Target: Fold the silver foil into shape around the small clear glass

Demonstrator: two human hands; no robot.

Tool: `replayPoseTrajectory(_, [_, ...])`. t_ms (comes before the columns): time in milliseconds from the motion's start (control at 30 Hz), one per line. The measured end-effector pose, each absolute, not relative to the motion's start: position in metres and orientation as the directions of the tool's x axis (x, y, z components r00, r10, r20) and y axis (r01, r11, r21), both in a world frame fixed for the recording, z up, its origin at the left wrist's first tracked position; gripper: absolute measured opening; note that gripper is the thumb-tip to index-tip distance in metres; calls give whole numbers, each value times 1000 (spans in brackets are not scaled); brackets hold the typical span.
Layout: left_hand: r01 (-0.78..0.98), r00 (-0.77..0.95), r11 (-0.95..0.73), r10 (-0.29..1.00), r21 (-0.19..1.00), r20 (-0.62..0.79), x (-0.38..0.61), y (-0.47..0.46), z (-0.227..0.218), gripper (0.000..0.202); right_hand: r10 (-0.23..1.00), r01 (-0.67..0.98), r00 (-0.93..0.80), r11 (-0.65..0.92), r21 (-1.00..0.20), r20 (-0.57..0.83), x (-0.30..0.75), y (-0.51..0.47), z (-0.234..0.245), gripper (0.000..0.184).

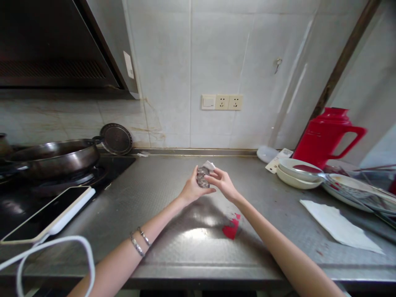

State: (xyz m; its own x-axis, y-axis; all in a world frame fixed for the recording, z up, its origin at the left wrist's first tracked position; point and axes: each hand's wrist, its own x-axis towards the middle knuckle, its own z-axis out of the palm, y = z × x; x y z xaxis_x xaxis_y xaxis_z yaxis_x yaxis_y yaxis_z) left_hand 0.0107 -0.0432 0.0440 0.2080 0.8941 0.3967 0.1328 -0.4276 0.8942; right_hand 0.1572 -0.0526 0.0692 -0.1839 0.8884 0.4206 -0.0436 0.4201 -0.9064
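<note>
Currently | two hands (191,190) (225,184) on one shiny object (202,178) | two bracelets (136,245)

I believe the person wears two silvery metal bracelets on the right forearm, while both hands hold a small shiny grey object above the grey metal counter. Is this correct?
Not quite: the two silvery metal bracelets are on the left forearm, as the head view shows. The left hand and right hand hold the small shiny grey object above the grey metal counter.
</note>
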Motion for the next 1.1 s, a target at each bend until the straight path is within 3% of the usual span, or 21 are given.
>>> replayPoseTrajectory(100, [160,314,-494,846,855,430,9,-41,44,122,928,-140,-172,308,-941,330,161,-52,72,41])
replayPoseTrajectory(267, [198,299,-560,816,805,494,8,-40,44,125,955,-133,-182,214,-968,236,160,-52,73,36])
replayPoseTrajectory(500, [287,219,-550,835,784,505,8,-42,42,88,965,-128,-227,105,-986,132,157,-54,73,43])
replayPoseTrajectory(600, [285,210,-547,837,787,506,9,-45,43,80,982,-52,-139,118,-992,125,160,-45,68,46])
replayPoseTrajectory(667, [290,202,-540,842,790,501,10,-46,44,79,980,44,-53,194,-980,191,162,-39,64,47])
replayPoseTrajectory(767, [278,185,-536,844,797,503,10,-45,45,78,918,177,-13,392,-903,396,162,-35,58,48])
replayPoseTrajectory(933, [261,150,-529,849,808,507,10,-43,44,71,661,426,-134,711,-560,738,161,-45,56,34])
replayPoseTrajectory(1100, [277,107,-513,857,813,504,10,-39,43,66,480,460,-273,826,-325,834,163,-53,57,32])
